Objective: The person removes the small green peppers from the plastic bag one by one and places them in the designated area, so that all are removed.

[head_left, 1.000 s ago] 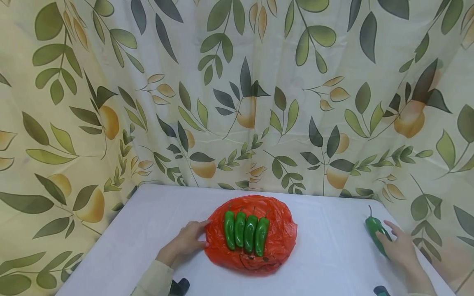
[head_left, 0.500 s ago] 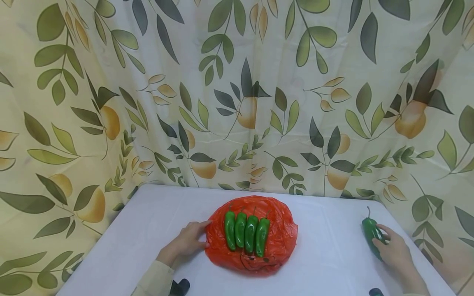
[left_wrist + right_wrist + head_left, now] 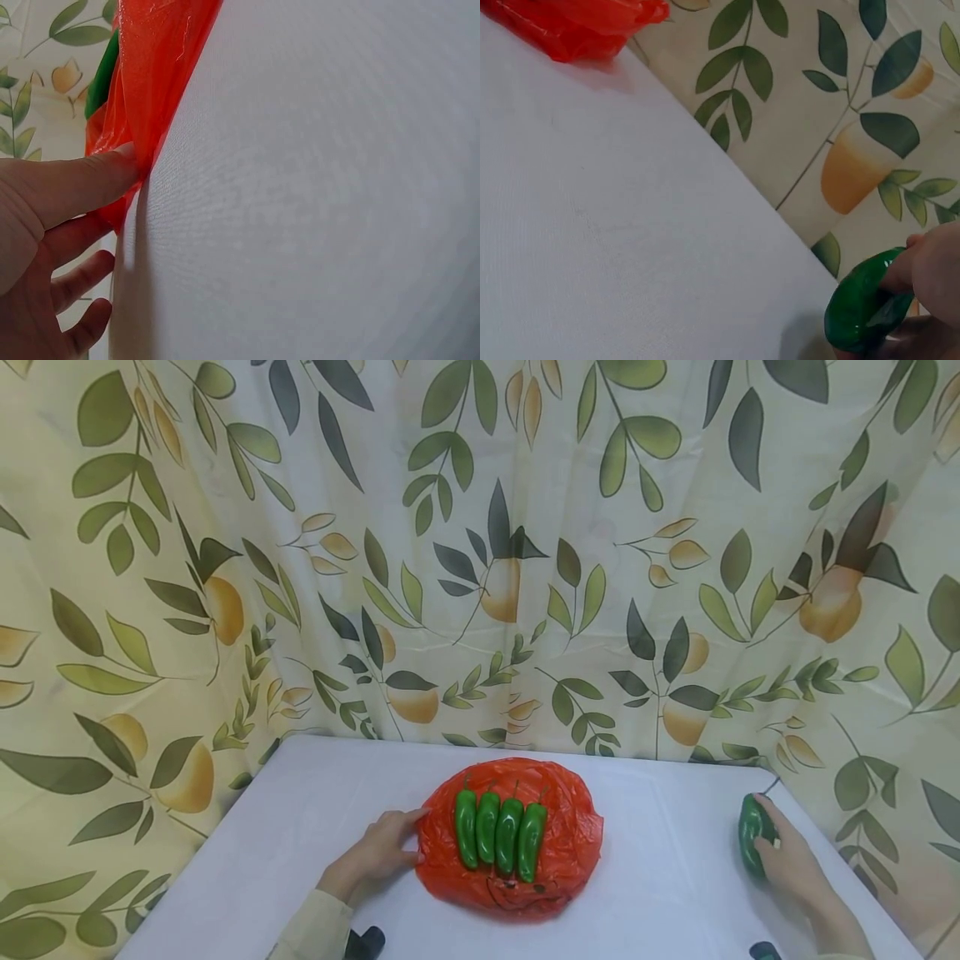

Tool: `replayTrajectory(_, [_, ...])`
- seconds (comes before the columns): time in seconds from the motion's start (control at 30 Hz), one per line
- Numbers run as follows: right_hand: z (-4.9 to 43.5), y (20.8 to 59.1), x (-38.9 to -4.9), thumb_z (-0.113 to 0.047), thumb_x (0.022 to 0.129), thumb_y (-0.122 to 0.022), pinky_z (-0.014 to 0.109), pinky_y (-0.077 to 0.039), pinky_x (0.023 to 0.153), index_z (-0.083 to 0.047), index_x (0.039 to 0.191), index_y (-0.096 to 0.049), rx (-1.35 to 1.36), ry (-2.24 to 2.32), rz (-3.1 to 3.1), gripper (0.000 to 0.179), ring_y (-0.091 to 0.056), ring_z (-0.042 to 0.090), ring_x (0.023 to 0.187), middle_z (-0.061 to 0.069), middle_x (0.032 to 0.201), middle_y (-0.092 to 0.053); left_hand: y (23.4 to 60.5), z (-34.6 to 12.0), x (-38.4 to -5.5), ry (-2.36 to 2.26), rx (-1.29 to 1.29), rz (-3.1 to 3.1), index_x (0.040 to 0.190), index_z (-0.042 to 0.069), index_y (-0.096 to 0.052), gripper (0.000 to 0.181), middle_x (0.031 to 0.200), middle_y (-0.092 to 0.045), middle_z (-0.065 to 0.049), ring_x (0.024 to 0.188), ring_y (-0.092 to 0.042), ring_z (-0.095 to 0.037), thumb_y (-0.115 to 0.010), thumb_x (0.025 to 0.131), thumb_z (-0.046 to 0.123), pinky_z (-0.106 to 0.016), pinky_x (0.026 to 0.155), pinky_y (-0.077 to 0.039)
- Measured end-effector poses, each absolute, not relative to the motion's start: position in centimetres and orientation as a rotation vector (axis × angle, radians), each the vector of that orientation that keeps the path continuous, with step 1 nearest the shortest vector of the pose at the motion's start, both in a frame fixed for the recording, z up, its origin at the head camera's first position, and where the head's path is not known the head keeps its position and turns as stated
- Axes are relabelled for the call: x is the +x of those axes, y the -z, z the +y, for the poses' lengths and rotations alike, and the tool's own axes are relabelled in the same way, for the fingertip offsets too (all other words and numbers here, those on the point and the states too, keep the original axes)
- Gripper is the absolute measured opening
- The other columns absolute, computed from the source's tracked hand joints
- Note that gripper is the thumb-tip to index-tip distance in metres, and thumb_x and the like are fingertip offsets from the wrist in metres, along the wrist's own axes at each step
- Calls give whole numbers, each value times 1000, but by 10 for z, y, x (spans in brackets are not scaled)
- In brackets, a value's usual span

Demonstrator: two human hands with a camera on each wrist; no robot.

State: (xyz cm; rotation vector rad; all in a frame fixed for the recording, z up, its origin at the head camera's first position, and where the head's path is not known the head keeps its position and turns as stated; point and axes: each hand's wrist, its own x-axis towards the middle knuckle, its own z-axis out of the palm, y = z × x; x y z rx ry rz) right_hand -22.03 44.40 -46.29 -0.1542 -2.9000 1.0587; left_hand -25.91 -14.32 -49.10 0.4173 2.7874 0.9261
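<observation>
A red plastic bag lies spread flat in the middle of the white table. Several green peppers lie side by side on it, stems pointing away from me. My left hand pinches the bag's left edge between thumb and forefinger; the left wrist view shows the other fingers loosely bent, away from the plastic. Over by the table's right edge, my right hand grips another green pepper, its thin stem tilted to the far right. In the right wrist view this pepper is partly covered by the fingers.
The white tabletop stretches between the bag and the right hand. A curtain with a leaf and fruit print hangs behind the table and along its sides. Dark objects, cut off by the frame, show near each wrist.
My right hand has closed round the pepper at the right and shifted it slightly left. The pepper has turned, so its stem now tilts to the right. My left hand and the bag stay put.
</observation>
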Motion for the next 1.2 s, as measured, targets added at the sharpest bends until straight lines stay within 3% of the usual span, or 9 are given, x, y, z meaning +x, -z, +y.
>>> replayTrajectory(0.13, [438, 458, -220, -8, 99, -25, 81, -12, 100, -11, 155, 4, -99, -1200, -2828, 63, -3, 68, 134, 42, 151, 3, 491, -144, -259, -923, 420, 2787, 145, 22, -45, 74, 139, -55, -3, 131, -45, -30, -78, 79, 26, -64, 104, -40])
replayTrajectory(0.2, [434, 456, -220, -6, 100, -24, 78, -27, 99, -10, 155, 0, -70, -1190, -2800, 61, -12, 66, 134, 43, 152, -1, 490, -144, -259, -924, 407, 2780, 145, 23, -45, 74, 139, -55, -2, 131, -45, -29, -78, 79, 26, -64, 104, -41])
replayTrajectory(0.27, [431, 455, -220, -5, 99, -26, 60, -46, 91, -9, 155, -4, -47, -1155, -2774, 60, -25, 61, 128, 44, 150, -8, 489, -144, -258, -928, 396, 2776, 145, 24, -45, 75, 139, -54, -2, 131, -45, -29, -78, 79, 27, -63, 104, -41])
replayTrajectory(0.3, [430, 454, -220, -4, 99, -27, 47, -49, 84, -8, 155, -6, -35, -1138, -2761, 60, -29, 58, 125, 44, 149, -11, 489, -144, -258, -930, 397, 2775, 146, 24, -45, 75, 139, -54, -2, 131, -44, -29, -78, 79, 26, -64, 104, -41])
replayTrajectory(0.37, [427, 453, -220, -3, 98, -30, 27, -41, 73, -5, 154, -10, -24, -1097, -2742, 60, -34, 53, 116, 44, 146, -19, 488, -144, -257, -936, 386, 2769, 146, 24, -44, 75, 140, -54, -2, 132, -44, -29, -78, 79, 26, -64, 104, -41])
replayTrajectory(0.43, [425, 450, -219, -2, 97, -32, 25, -43, 70, -3, 154, -12, -16, -1104, -2724, 60, -36, 54, 117, 45, 144, -22, 488, -143, -257, -935, 392, 2770, 146, 24, -43, 76, 140, -54, -2, 132, -44, -29, -78, 79, 26, -65, 104, -41])
replayTrajectory(0.53, [422, 446, -218, -6, 99, -35, 39, -54, 74, -3, 154, -10, -21, -1138, -2728, 60, -34, 64, 122, 45, 145, -20, 487, -143, -257, -929, 398, 2774, 146, 24, -44, 75, 140, -54, -3, 132, -44, -30, -78, 79, 25, -66, 103, -40])
replayTrajectory(0.63, [419, 443, -217, -11, 102, -38, 54, -55, 79, -3, 154, -8, -33, -1167, -2742, 60, -33, 71, 119, 45, 145, -18, 487, -143, -256, -923, 398, 2774, 146, 24, -44, 76, 139, -54, -3, 131, -44, -30, -78, 79, 25, -67, 103, -40])
replayTrajectory(1.2, [392, 437, -216, -19, 103, -43, 60, -54, 80, -6, 154, -17, 77, -1157, -2705, 58, -42, 68, 115, 42, 145, -24, 488, -144, -256, -924, 436, 2785, 146, 19, -44, 75, 140, -54, -7, 132, -45, -31, -77, 79, 23, -62, 105, -42])
